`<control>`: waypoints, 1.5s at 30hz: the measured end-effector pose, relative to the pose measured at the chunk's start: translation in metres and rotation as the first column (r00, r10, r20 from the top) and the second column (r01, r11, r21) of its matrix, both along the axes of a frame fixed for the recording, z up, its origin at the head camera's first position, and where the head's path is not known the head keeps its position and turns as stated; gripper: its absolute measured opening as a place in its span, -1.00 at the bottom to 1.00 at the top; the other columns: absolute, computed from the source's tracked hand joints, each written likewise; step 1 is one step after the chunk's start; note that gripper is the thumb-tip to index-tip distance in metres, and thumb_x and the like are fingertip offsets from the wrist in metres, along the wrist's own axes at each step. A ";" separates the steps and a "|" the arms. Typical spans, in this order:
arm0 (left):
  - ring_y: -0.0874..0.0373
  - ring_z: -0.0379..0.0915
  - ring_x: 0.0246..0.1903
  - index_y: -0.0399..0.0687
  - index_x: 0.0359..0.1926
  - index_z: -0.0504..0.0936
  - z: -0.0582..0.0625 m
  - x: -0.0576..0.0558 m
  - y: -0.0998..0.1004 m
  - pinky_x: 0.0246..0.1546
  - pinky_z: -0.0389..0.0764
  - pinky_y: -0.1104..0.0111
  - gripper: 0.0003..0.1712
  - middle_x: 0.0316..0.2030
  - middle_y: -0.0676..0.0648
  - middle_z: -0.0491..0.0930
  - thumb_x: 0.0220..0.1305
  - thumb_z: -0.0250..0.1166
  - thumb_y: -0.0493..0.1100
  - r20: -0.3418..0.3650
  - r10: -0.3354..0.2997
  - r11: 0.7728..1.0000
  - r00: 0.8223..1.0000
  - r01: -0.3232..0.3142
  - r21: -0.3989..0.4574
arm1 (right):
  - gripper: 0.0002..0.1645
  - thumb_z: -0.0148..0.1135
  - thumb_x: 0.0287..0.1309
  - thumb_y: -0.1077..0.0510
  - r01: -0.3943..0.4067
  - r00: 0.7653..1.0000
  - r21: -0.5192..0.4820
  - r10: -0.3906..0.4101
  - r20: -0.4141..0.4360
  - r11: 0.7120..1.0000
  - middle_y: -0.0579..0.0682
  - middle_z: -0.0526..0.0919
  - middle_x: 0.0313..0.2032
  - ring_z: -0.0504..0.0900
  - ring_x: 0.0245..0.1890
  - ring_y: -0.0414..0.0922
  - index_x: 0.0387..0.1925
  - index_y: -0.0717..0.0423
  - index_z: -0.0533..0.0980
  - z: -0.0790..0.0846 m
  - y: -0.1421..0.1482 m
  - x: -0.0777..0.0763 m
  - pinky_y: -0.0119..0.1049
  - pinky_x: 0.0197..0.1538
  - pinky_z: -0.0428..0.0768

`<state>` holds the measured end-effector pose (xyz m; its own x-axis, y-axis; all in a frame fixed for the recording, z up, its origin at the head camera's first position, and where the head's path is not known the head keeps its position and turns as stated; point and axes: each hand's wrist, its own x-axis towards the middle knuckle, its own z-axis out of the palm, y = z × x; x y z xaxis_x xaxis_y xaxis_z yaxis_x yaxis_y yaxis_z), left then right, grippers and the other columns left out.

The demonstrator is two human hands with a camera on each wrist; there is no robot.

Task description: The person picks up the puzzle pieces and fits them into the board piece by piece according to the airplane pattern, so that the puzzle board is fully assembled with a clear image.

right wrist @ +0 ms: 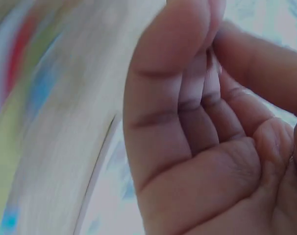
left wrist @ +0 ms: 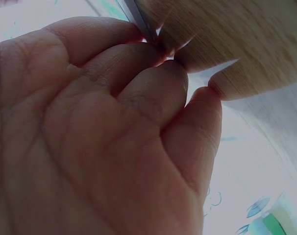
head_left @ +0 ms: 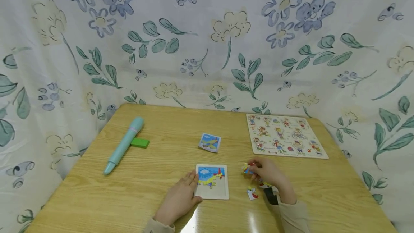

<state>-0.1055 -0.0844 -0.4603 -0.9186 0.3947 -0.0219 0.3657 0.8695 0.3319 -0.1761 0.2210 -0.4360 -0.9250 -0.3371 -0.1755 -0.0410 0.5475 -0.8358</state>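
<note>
Puzzle tray (head_left: pixel 211 192) looks about half done, filled above and bare below, as the left hand (head_left: pixel 179 197) rests, fingers outstretched, at its left edge, the right hand (head_left: pixel 269 172) pinches a piece (head_left: pixel 247 168) off its right side, and loose pieces (head_left: pixel 253 193) there seemingly await fitting.

A green block (head_left: pixel 140 143) lies beside a teal tube (head_left: pixel 124 146).
</note>
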 end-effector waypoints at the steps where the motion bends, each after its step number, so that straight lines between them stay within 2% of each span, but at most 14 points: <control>1: -0.20 0.26 0.35 -0.40 0.30 0.36 0.000 0.000 0.000 0.33 0.38 -0.03 -0.16 0.36 -0.32 0.30 0.16 0.35 0.08 -0.002 -0.002 1.000 1.000 0.002 -0.001 | -0.69 0.06 0.35 0.30 -0.035 0.999 -0.014 0.035 0.004 0.999 0.18 0.64 -0.45 0.61 -0.53 -0.17 0.03 0.45 0.45 0.000 -0.007 -0.001 -0.33 -0.45 0.67; 6: -0.20 0.26 0.35 -0.40 0.30 0.37 -0.001 0.001 0.001 0.33 0.38 -0.03 -0.16 0.35 -0.33 0.31 0.15 0.35 0.08 -0.014 -0.004 1.000 1.000 0.004 0.000 | -0.74 0.11 0.33 0.26 -0.167 0.985 -0.057 0.169 0.042 0.984 0.15 0.65 -0.50 0.59 -0.60 -0.20 -0.04 0.38 0.49 -0.003 -0.044 -0.003 -0.36 -0.52 0.64; 9: -0.20 0.26 0.35 -0.39 0.30 0.36 -0.001 0.000 0.000 0.33 0.38 -0.03 -0.16 0.36 -0.33 0.30 0.15 0.34 0.09 -0.017 -0.001 1.000 1.000 0.001 -0.006 | -0.76 0.11 0.34 0.26 -0.198 0.977 -0.068 0.203 0.067 0.978 0.10 0.65 -0.52 0.57 -0.63 -0.20 -0.05 0.36 0.46 -0.007 -0.062 -0.001 -0.35 -0.56 0.61; 20: -0.20 0.27 0.35 -0.39 0.30 0.37 0.000 0.000 -0.001 0.31 0.40 -0.03 -0.15 0.36 -0.33 0.30 0.15 0.34 0.10 -0.009 -0.003 1.000 1.000 0.003 -0.017 | -0.77 0.11 0.30 0.29 -0.136 0.989 -0.063 0.139 0.045 0.989 0.06 0.59 -0.58 0.51 -0.67 -0.21 -0.06 0.36 0.40 -0.020 -0.085 0.009 -0.37 -0.61 0.56; 24: -0.20 0.27 0.35 -0.39 0.30 0.37 0.000 0.000 -0.001 0.31 0.40 -0.03 -0.15 0.36 -0.33 0.30 0.15 0.34 0.09 -0.010 -0.001 1.000 1.000 0.001 -0.013 | -0.77 0.13 0.29 0.29 -0.112 0.993 -0.018 0.113 0.017 0.993 0.01 0.57 -0.61 0.50 -0.66 -0.21 -0.07 0.33 0.41 -0.022 -0.087 0.009 -0.40 -0.62 0.51; 31: -0.19 0.27 0.35 -0.39 0.30 0.36 -0.001 0.000 -0.001 0.31 0.40 -0.03 -0.15 0.36 -0.33 0.30 0.16 0.33 0.10 -0.013 -0.004 1.000 1.000 0.004 -0.017 | -0.71 0.24 0.21 0.24 -0.068 0.995 0.094 0.075 -0.069 0.993 -0.09 0.47 -0.73 0.33 -0.76 -0.25 -0.09 0.28 0.40 -0.026 -0.090 0.010 -0.46 -0.69 0.27; 34: -0.19 0.28 0.34 -0.39 0.30 0.36 -0.003 0.000 -0.001 0.31 0.41 -0.03 -0.15 0.35 -0.33 0.31 0.16 0.34 0.10 -0.018 -0.004 1.000 1.000 0.004 -0.017 | -0.71 0.23 0.22 0.24 -0.055 0.994 0.106 0.065 -0.087 0.993 -0.10 0.46 -0.73 0.31 -0.76 -0.24 -0.09 0.28 0.40 -0.027 -0.090 0.009 -0.46 -0.69 0.25; 39: -0.19 0.28 0.34 -0.38 0.30 0.37 -0.003 0.000 -0.001 0.30 0.42 -0.03 -0.15 0.36 -0.32 0.31 0.15 0.34 0.10 -0.017 -0.003 1.000 1.000 0.003 -0.019 | -0.72 0.19 0.27 0.21 -0.074 0.994 0.076 0.080 -0.074 0.994 -0.07 0.48 -0.69 0.35 -0.72 -0.22 -0.07 0.29 0.40 -0.026 -0.087 0.008 -0.46 -0.67 0.27; 45: -0.19 0.28 0.34 -0.39 0.30 0.37 -0.002 -0.001 -0.001 0.31 0.41 -0.03 -0.16 0.36 -0.32 0.30 0.16 0.34 0.09 -0.022 -0.010 1.000 1.000 0.009 -0.022 | -0.72 0.14 0.34 0.13 -0.095 0.995 0.048 0.096 -0.011 0.994 -0.01 0.59 -0.52 0.50 -0.56 -0.16 -0.07 0.28 0.48 -0.018 -0.067 0.006 -0.38 -0.53 0.48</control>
<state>-0.1061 -0.0859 -0.4622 -0.9152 0.4029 -0.0100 0.3810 0.8729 0.3049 -0.1705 0.1540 -0.4545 -0.8912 -0.4156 -0.1816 -0.1057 0.5796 -0.8081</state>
